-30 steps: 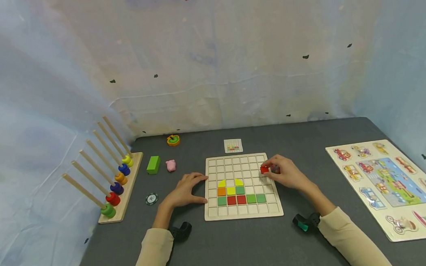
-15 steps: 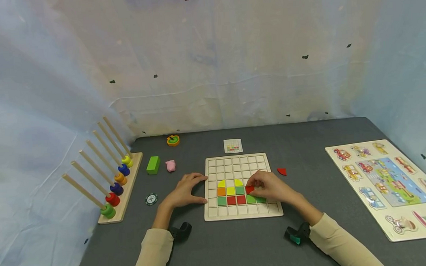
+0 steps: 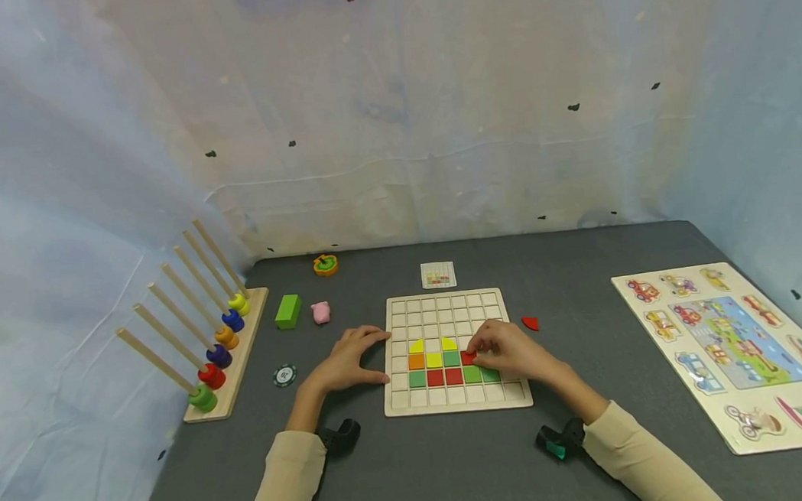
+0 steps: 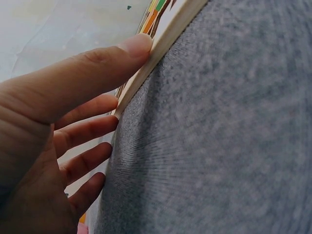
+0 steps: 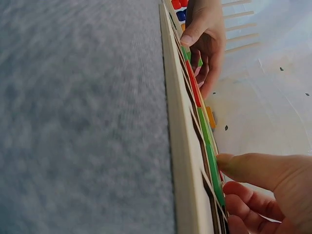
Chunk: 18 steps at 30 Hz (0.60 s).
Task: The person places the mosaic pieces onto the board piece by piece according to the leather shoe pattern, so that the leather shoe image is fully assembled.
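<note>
A wooden grid board [image 3: 460, 409] lies flat before me, with coloured tiles set in its cells. My left hand [image 3: 347, 361] rests at the board's left edge, fingers fairly straight; in the left wrist view its thumb [image 4: 134, 46] touches the rim. Over the right part of the grid, my right hand [image 3: 513, 349] pinches a red square tile [image 3: 468, 358] between thumb and fingers. That tile sits at a cell right of a green tile [image 3: 451, 358] and above another green tile [image 3: 472, 375]; whether it is fully seated, I cannot tell.
A red quarter-circle piece [image 3: 530, 324] lies right of the board, a pattern card [image 3: 438, 275] behind it. Leftward are a peg rack [image 3: 246, 342], green block [image 3: 288, 311], pink pig [image 3: 320, 312], poker chip [image 3: 284, 375] and small round toy [image 3: 325, 265]. A picture puzzle [image 3: 717, 407] lies right.
My right hand has carried the red square tile from the board's right edge left and nearer, down to the cell. This uncovered the red quarter-circle piece. My left hand has stayed put.
</note>
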Tool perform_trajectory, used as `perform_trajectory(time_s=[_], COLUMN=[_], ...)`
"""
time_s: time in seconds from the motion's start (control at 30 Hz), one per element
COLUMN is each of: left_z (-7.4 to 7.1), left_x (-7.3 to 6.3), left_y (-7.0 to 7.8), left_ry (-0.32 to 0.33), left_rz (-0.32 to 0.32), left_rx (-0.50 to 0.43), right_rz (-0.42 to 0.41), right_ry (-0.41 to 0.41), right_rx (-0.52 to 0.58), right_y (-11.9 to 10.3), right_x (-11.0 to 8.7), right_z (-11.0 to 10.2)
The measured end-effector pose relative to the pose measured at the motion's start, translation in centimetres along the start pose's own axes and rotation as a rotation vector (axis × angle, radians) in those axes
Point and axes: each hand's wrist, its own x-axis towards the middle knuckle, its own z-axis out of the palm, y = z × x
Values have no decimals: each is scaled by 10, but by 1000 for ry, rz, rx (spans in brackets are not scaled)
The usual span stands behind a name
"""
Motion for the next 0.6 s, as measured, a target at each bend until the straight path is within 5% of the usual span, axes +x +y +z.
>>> perform_trajectory(time_s=[0.37,0.6], left_z=[0,1], left_x=[1,0], left_y=[0,-1], left_ry=[6,8], left_rz=[4,3], left_rx=[1,-1], right_rz=[37,165], right_ry=[110,184], right_rx=[-39,-166], right_y=[9,38], right_x=[-4,-16], right_z=[-19,-42])
